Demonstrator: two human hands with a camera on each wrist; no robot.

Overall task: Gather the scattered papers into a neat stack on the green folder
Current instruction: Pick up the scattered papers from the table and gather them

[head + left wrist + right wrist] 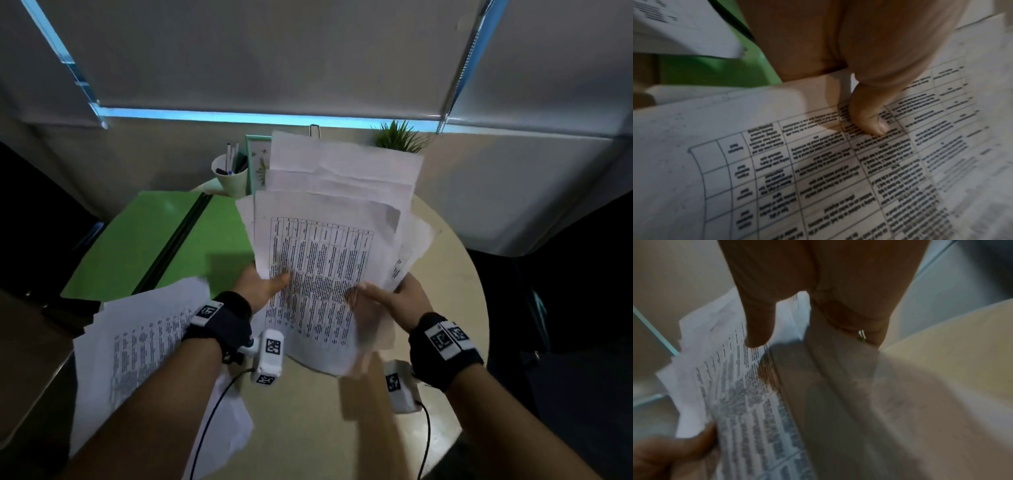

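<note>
Step in hand: gathering. I hold a fanned bundle of papers above the table, centre of the head view. Left hand pinches its left edge, thumb pressed on the printed grid; right hand grips the right edge, thumb on top. Sheets are badly offset (top edges stepped). Folder lies open at centre left, bare. Loose sheets lie at lower left, under my left forearm. Next, I judge: square the bundle, then collect the loose sheets, then lay all on the folder.
</note>
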